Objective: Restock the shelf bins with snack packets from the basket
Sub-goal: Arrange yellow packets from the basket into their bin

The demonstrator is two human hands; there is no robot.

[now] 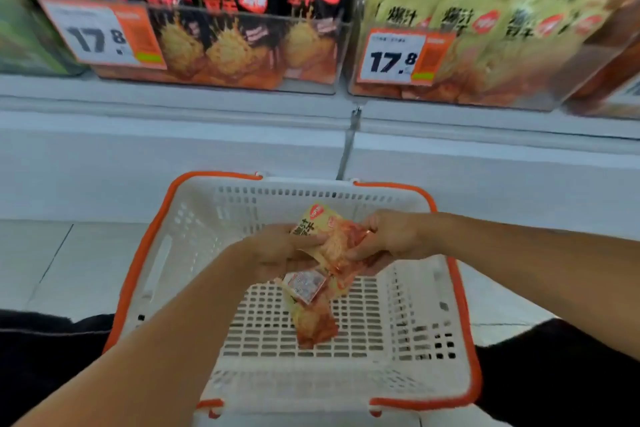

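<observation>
both hands' grip, left hand (277, 250) and right hand (391, 239), pinching snack packets (332, 253) over white basket (429, 333); shelf bins (242, 45) beyond

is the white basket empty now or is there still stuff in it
Nearly empty. The basket floor shows bare mesh; the only yellow packets visible are held above it by the left hand and right hand.

Pale tiled floor (86, 263) below a white shelf base (173, 166) — dim, soft light.

Both hands (277, 250) on snack packets (332, 243)
</observation>
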